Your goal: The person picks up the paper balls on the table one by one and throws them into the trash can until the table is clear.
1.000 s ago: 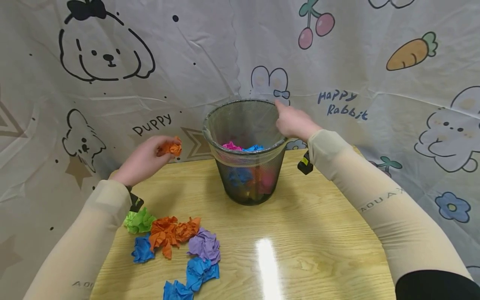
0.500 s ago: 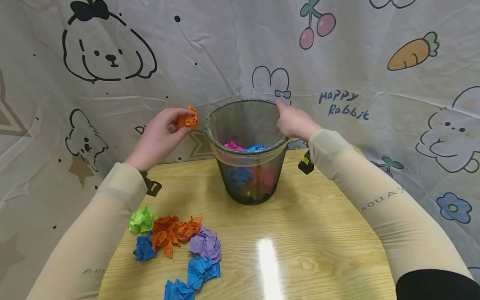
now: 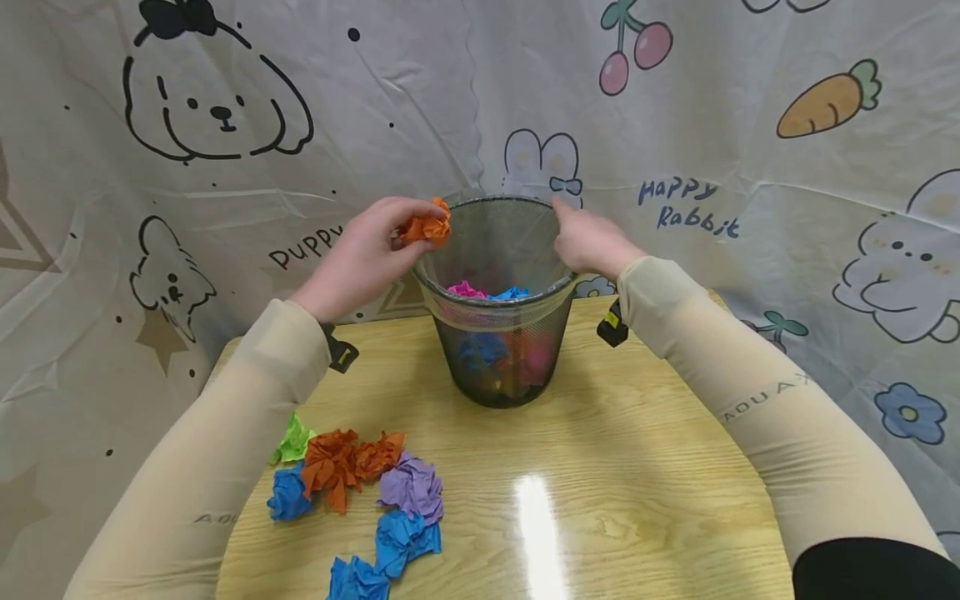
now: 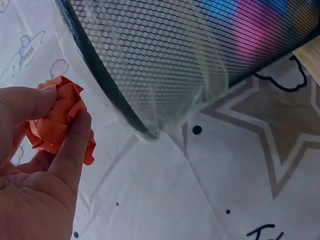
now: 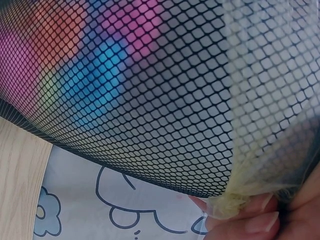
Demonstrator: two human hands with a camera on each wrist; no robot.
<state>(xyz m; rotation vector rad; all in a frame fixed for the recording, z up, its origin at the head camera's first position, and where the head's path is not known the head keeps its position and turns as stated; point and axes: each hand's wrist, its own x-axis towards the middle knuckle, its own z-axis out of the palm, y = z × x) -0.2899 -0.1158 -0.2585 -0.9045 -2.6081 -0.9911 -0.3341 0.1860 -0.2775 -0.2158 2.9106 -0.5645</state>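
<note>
Orange paper ball (image 3: pixel 429 228) is just beside the bin (image 3: pixel 495 318), the left hand (image 3: pixel 363 254) pinching it between thumb and fingers; the right hand (image 3: pixel 592 243) grips the bin's edge. Carrying seems underway; next likely calls for centring over the bin, then releasing. It's nearer the bin than earlier.

Wood table (image 3: pixel 637 450): mesh bin (image 3: pixel 510 315) upright nr. back edge; crumpled paper balls (image 3: pixel 411 487) front L, grn/orange/purple/blue, some touching.
</note>
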